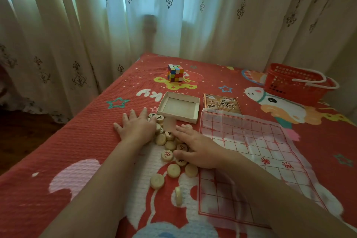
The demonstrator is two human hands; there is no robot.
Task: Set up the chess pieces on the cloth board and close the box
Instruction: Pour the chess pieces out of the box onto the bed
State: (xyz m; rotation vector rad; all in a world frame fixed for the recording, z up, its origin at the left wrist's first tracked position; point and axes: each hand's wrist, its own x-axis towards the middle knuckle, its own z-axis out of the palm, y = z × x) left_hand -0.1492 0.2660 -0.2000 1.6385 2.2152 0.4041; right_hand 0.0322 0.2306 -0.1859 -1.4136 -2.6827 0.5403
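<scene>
Wooden chess pieces point(171, 144) lie heaped on the bed point(96, 131) beside the cloth board point(251, 141), near the open box point(177, 116), under the left hand point(138, 128) and right hand point(201, 150), each grip spread flat, so sweep gently, turning faces upward before sorting.

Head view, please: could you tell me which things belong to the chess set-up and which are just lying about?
For the job: chess pieces, cloth board, open box, printed box lid.
Lying about: puzzle cube, red basket.
</scene>
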